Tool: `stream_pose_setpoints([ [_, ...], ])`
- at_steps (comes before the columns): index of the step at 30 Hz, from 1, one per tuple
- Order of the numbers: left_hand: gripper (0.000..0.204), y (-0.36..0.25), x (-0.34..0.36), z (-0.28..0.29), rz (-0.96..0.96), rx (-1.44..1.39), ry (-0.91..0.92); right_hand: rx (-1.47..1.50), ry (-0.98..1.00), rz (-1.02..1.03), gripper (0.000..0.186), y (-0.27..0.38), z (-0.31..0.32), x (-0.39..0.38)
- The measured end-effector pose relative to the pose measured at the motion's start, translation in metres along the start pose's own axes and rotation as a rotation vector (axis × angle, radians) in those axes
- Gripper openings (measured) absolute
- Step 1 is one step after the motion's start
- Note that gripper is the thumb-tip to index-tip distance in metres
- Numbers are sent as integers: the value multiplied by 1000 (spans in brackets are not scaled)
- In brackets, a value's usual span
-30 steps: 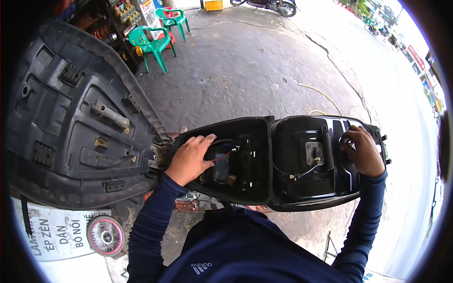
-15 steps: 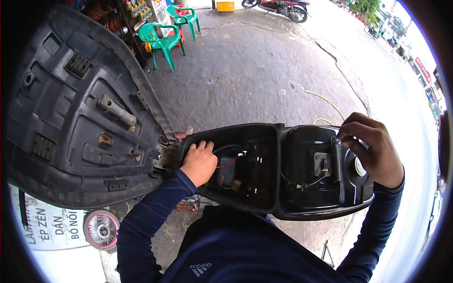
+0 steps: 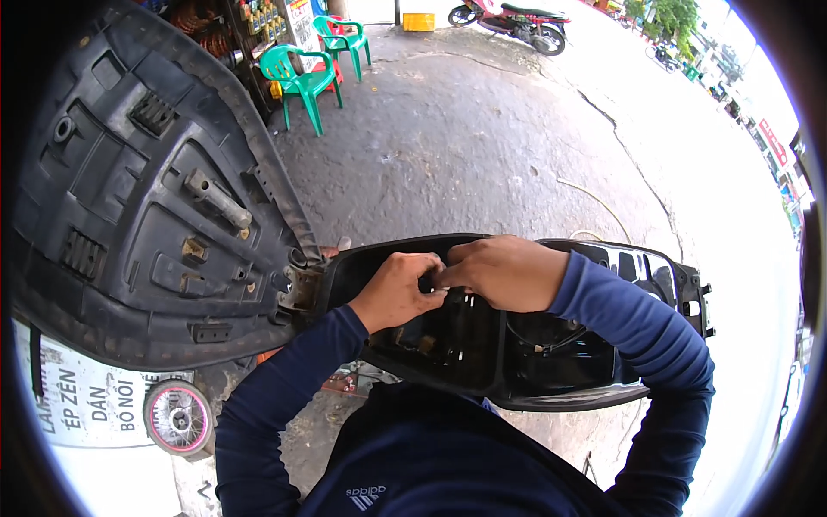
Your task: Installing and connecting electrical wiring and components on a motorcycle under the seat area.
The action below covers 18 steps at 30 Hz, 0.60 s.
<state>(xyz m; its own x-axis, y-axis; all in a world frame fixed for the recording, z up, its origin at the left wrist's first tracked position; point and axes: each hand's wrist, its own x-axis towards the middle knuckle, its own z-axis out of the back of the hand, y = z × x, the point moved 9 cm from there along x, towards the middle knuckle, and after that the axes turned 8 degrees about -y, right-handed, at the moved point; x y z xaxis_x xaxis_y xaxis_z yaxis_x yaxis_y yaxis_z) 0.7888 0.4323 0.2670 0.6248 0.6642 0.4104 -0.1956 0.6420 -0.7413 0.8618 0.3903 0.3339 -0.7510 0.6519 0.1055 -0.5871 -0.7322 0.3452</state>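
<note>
A motorbike seat (image 3: 129,233) is tipped up at the left, its black underside facing me. It joins the black storage box (image 3: 413,372) at a rusty hinge (image 3: 301,286). Over the box my left hand (image 3: 398,293) and my right hand (image 3: 506,274) meet, thumbs and fingers pinched together. A small pale thing shows between the fingertips, too little of it to name. My right hand and forearm cover part of the black panel right of the box, where a thin black wire (image 3: 551,347) shows.
Green plastic chairs (image 3: 303,86) stand beside a shop rack at the far left. A yellow crate (image 3: 419,22) and a red motorbike (image 3: 517,24) are at the back. A wheel with a pink rim (image 3: 177,418) lies at lower left. A pale hose (image 3: 594,196) runs along the ground.
My right hand has come left from the spring on the right panel to meet my left hand. My left hand has moved right, away from the box's hinge end.
</note>
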Motion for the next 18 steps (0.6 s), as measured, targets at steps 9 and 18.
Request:
stream_pose_setpoints([
  [9,34,23,1,-1,206,-256,-32,54,-95,-135,26,-43,-21,-7],
  [18,29,56,-13,-14,540,-589,-12,368,-96,-385,27,-52,-13,-4],
])
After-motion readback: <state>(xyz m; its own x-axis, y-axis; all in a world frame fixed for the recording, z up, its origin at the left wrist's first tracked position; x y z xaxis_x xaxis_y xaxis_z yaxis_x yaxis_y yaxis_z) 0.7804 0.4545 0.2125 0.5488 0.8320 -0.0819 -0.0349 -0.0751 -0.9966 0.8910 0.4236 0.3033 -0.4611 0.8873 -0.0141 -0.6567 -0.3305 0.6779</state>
